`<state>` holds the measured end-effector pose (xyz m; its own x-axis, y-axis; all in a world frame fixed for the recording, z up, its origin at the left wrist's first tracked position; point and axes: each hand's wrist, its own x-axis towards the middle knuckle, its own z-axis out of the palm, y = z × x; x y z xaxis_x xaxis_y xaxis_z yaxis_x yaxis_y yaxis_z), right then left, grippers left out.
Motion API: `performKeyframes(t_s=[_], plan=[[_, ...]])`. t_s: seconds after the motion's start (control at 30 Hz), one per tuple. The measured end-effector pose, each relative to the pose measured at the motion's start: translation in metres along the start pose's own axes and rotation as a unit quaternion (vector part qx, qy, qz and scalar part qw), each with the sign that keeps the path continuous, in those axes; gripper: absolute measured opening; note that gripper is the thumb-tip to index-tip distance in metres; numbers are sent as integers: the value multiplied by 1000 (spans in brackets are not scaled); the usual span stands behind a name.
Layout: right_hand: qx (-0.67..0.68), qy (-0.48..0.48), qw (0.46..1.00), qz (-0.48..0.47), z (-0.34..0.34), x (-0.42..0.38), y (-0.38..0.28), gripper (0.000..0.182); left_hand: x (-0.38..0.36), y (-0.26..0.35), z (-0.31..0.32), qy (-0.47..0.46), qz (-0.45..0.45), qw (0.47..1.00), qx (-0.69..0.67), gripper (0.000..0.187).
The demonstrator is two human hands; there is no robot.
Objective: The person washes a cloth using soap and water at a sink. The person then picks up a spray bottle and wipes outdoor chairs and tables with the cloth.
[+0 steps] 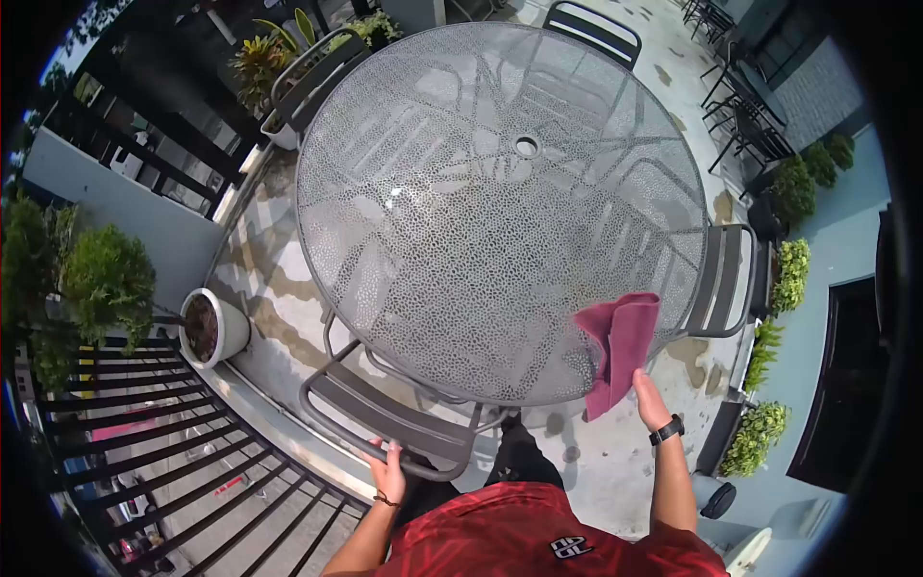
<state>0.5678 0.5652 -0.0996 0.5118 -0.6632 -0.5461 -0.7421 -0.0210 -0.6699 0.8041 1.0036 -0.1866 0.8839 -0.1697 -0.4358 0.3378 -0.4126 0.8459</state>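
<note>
A round patterned glass table (pixel 461 240) with a small hole fills the middle of the view. At its near right edge, my right hand (pixel 651 402), with a black band on the wrist, is closed on a dark pink cloth (pixel 627 348). Part of the cloth lies over the tabletop and part hangs past the rim. My left hand (pixel 388 469) is wrapped round the back rail of a dark metal chair (pixel 394 409) at the table's near left side. The right fingers are partly hidden behind the cloth.
Other slatted chairs stand at the right (pixel 723 281), the far side (pixel 593 37) and the far left (pixel 320 79) of the table. A black railing (pixel 192 433) and a white plant pot (pixel 231 330) are on my left. Potted shrubs (pixel 758 438) line the right wall.
</note>
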Motion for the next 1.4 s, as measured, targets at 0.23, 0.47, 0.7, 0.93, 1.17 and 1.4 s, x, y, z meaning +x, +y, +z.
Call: performKeyframes(t_s=[0.23, 0.47, 0.7, 0.93, 1.17, 1.4], plan=[[-362, 304, 881, -35, 137, 142, -11, 66, 104, -43, -194, -162, -236, 948, -143, 64], [-308, 332, 886, -98, 392, 252, -251, 58, 74, -135, -488, 136, -405, 902, -69, 46], [-274, 268, 898, -214, 521, 279, -393, 55, 273, -2, -479, -30, -199, 979, 8, 39], [-293, 433, 844, 122, 398, 162, -200, 50, 458, 102, -453, -194, 21, 972, 131, 32], [-226, 580, 684, 379, 416, 160, -181, 36, 571, 178, -410, -281, -32, 951, 123, 28], [-42, 396, 915, 61, 500, 229, -411, 36, 765, 395, -245, -321, 105, 941, 12, 36]])
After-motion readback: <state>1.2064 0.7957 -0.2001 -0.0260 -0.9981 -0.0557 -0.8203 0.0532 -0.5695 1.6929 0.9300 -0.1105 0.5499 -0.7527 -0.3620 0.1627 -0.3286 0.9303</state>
